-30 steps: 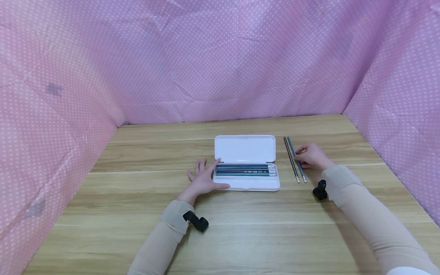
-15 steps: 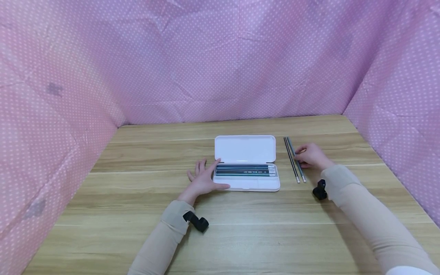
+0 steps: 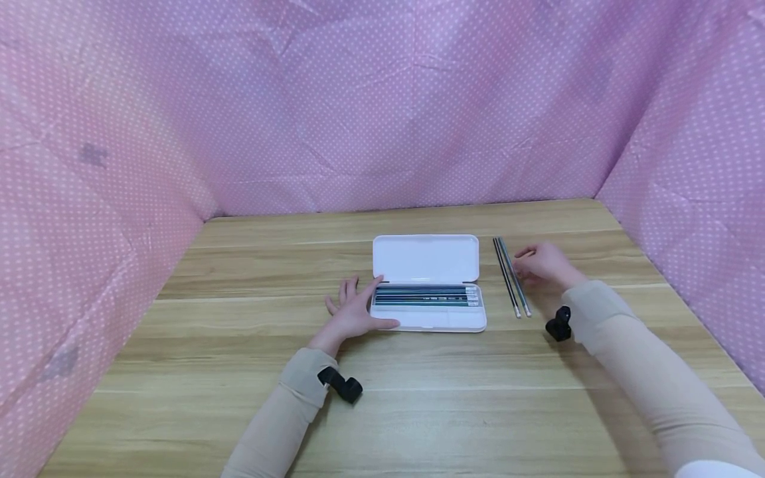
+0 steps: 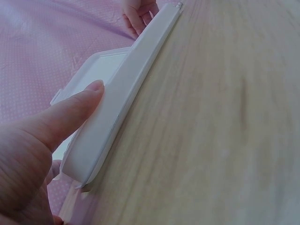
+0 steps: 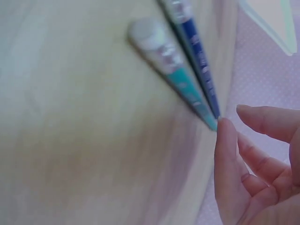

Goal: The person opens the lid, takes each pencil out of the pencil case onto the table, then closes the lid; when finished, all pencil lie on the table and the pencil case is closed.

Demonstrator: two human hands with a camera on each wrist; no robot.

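A white pencil case (image 3: 439, 321) lies on the table with its lid (image 3: 425, 259) swung back. Several dark and teal pencils (image 3: 421, 296) fill its rear compartment. My left hand (image 3: 351, 316) holds the case's left end, thumb on the front wall and index finger at the back corner; the thumb (image 4: 77, 110) shows against the wall in the left wrist view. To the right of the case lie a dark blue pencil (image 3: 505, 275) and a teal pencil (image 3: 516, 282), eraser ends toward me. My right hand (image 3: 542, 263) hovers just right of them, holding nothing, thumb and index apart in the right wrist view.
The wooden table (image 3: 418, 405) ends at a pink dotted curtain (image 3: 382, 119) at the back and sides. A black wrist camera (image 3: 558, 324) hangs by the right sleeve, another camera (image 3: 342, 385) by the left.
My right hand has let go of the teal pencil and lifted slightly away from it. The teal pencil has edged a little left toward the dark one. My left hand has stayed put.
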